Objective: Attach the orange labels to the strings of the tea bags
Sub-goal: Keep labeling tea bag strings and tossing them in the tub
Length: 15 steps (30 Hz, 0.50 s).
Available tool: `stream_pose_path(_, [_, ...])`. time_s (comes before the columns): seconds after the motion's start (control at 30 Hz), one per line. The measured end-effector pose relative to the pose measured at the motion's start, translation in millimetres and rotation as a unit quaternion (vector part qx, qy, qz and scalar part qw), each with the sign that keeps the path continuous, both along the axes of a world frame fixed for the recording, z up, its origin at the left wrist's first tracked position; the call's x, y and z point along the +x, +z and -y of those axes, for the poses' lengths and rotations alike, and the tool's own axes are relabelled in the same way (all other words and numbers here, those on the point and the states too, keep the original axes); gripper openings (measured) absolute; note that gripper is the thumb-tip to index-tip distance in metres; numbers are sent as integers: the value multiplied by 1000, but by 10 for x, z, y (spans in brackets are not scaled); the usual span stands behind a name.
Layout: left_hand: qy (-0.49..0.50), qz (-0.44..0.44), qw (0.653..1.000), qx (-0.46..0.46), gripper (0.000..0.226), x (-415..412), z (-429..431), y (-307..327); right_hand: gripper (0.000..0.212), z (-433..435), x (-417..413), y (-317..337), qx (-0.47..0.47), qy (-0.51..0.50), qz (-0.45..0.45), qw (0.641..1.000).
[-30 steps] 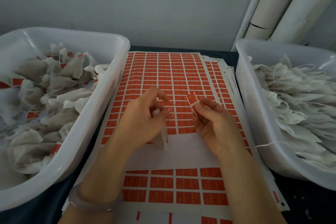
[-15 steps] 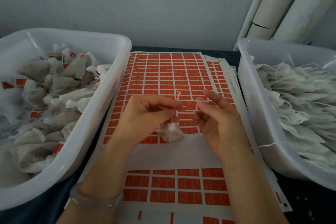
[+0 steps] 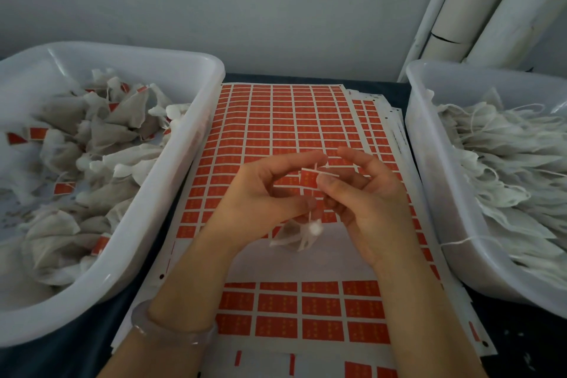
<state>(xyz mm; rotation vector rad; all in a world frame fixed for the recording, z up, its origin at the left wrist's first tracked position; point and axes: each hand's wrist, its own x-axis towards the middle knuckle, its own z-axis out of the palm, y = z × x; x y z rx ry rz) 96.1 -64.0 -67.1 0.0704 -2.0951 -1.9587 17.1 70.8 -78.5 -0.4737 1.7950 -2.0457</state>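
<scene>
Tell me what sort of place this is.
Likely a small tea-packing workshop: left white plastic tub of labelled tea bags, right white plastic tub of unlabelled stringed bags, orange sticker-label sheets between.

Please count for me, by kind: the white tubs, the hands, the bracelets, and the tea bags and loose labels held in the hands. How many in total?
White tubs: 2 (left tub, right tub)
Hands: 2 (left hand, right hand)
Pale bracelet: 1
Held tea bag: 1
Held orange label: 1
Total: 7
</scene>
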Motion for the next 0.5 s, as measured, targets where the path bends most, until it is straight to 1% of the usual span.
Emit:
stream_pose_path(0.13, [-18, -3, 1000, 1, 58, 8, 3, 2, 78, 9, -17, -17, 17, -7, -6, 1000])
stream_pose_path(0.23, [-25, -7, 1000, 1, 57, 11, -3, 2, 76, 15, -18, -21, 21, -11, -10, 1000])
stream_pose_path(0.5, [-19, -17, 999, -19, 57, 9, -5, -10, 83, 12, -7, -12, 26, -12, -12, 1000])
